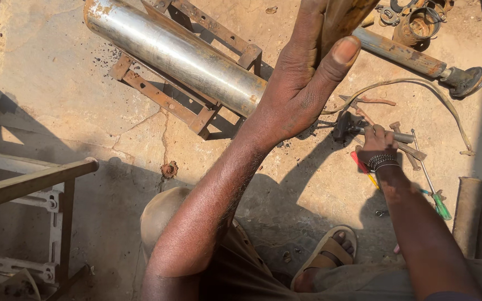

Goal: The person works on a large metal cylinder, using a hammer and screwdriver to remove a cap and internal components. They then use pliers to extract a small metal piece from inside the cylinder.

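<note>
No package, label or sign shows anywhere near the hands. The left hand [308, 78] is raised close to the camera, fingers and thumb wrapped around a rusty brown pipe [348, 17] that runs up out of view. Just behind its wrist lies one polished steel cylinder [177, 53], resting on a rusty angle-iron frame [163, 100]. The right hand [377, 144], wearing a beaded bracelet [382, 161], is lower and further out, closed on the grey handle of a hammer [352, 127] that lies among loose tools on the ground.

Beside that hand are one red-handled screwdriver [362, 167] and, further right, one green-handled screwdriver [436, 202]. A curved length of hose [419, 85] arcs beyond it, and past that lies one rusty shaft with a dark end fitting [419, 60].

The surface is a cracked concrete floor [73, 95] in hard sunlight, scattered with rust flakes, outdoors by the look of it. Below the right arm a sandalled foot [330, 256] rests on the floor. Far to the left of the left arm stands a metal stand [29, 212].
</note>
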